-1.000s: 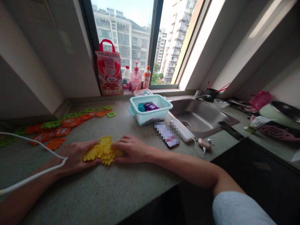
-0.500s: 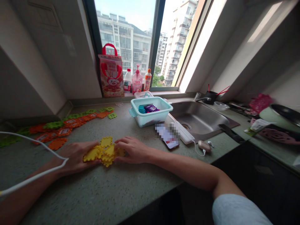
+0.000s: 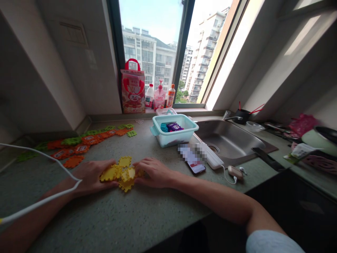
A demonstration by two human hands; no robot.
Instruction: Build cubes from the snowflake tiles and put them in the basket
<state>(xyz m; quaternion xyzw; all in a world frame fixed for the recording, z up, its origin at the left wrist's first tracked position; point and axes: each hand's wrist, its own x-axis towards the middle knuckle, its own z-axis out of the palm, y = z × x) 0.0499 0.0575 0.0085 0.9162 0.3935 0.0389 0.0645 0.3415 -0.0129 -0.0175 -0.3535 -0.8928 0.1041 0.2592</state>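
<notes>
Several yellow puzzle pieces (image 3: 125, 184) with toothed edges lie together on the counter between my hands. My left hand (image 3: 91, 175) is closed on the yellow pieces at the left, thumb and fingers on either side of them. On the other side, my right hand (image 3: 152, 173) pinches yellow pieces with its fingertips, partly hiding one. A piece in the middle stands tilted over the others; I cannot tell which pieces are locked together. Orange puzzle pieces (image 3: 74, 161) and green puzzle pieces (image 3: 71, 141) are spread in a loose row behind my left hand.
A light teal bin (image 3: 171, 141) with purple and teal pieces stands beyond my right hand. Near it lie a phone (image 3: 197, 166), a white power strip (image 3: 212, 159) and an earbud case (image 3: 235, 173). The sink (image 3: 231, 138) is at right. A white cable (image 3: 52, 196) crosses my left forearm.
The view has shifted, so everything sits a little lower and further right. Between my hands, the middle yellow piece has changed its tilt. Both hands keep their hold.
</notes>
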